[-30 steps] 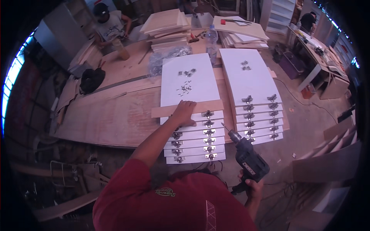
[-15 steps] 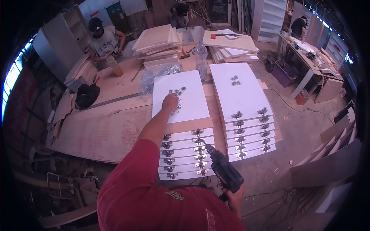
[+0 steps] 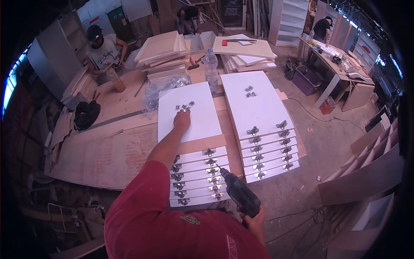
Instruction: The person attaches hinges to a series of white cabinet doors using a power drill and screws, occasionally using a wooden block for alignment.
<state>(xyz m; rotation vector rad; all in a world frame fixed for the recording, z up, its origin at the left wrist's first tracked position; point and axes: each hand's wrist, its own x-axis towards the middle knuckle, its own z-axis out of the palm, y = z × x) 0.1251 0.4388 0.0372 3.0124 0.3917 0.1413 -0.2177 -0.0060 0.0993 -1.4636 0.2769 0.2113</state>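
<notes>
My left hand [image 3: 182, 122] reaches over a white panel [image 3: 200, 99] on the left stack, its fingers drawn together and pointing down at the surface. What they hold, if anything, is hidden under the hand. Several small metal hinge plates [image 3: 185, 106] lie just beyond the fingertips. In my right hand [image 3: 256, 221] is a black power drill [image 3: 242, 196], its bit pointing up-left toward the hinges. Metal cabinet hinges [image 3: 209, 152] sit along the near edges of the stepped white panels below.
Right of it stands a second stepped stack of white panels [image 3: 254, 99] with hinges. A plastic bottle [image 3: 211, 71], a clear bag of hardware [image 3: 166, 88] and board piles [image 3: 161, 49] lie beyond. Co-workers [image 3: 103, 49] are in the background; a cable [image 3: 327, 115] crosses the floor.
My left hand has moved slightly nearer and to the right across the panel, covering loose screws that showed beside it. The whole view has shifted; the drill stays in my right hand.
</notes>
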